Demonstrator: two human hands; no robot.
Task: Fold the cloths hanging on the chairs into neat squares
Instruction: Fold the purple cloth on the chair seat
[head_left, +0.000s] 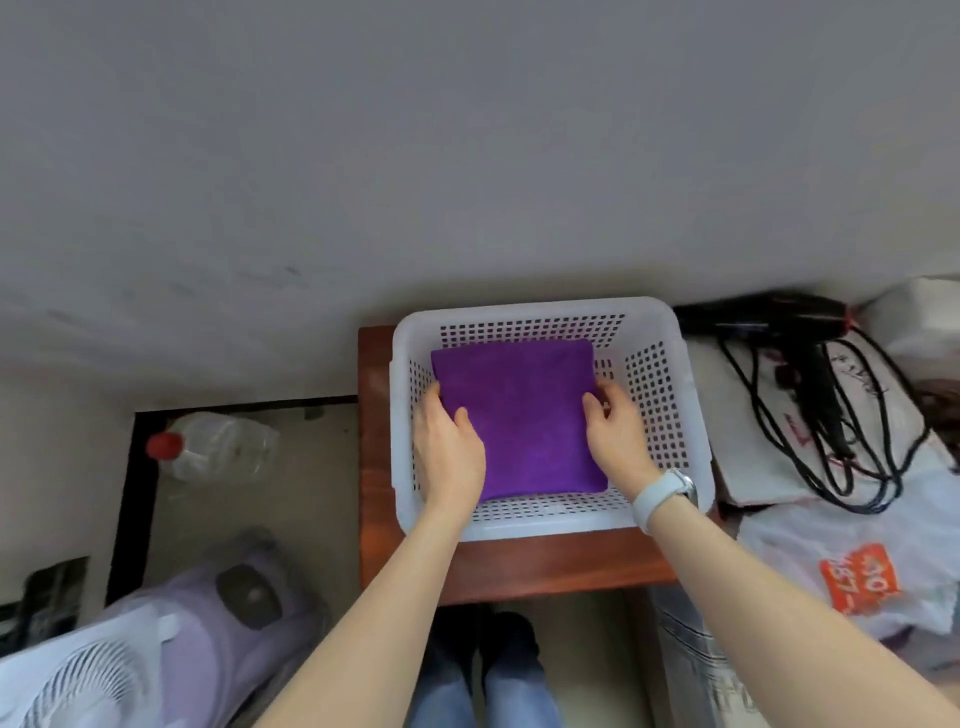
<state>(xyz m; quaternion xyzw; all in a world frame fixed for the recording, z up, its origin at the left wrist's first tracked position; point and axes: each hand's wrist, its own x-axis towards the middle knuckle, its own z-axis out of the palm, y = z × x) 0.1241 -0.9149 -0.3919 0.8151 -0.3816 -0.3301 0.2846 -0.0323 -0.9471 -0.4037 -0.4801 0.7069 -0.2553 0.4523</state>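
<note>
Inside white perforated basket (660, 395) on small wooden table (545, 566): purple cloth (519, 415), folded square, lying flat on basket floor. Left hand (449, 452) grips cloth's left edge, thumb on top, fingers tucked under. Right hand (615, 431) grips right edge same way; white watch (662, 491) on that wrist. Right of table: black hair dryer (769, 317) with tangled cord, plastic bags. Left, on floor: clear bottle with red cap (213, 447), white fan (78, 680).
</note>
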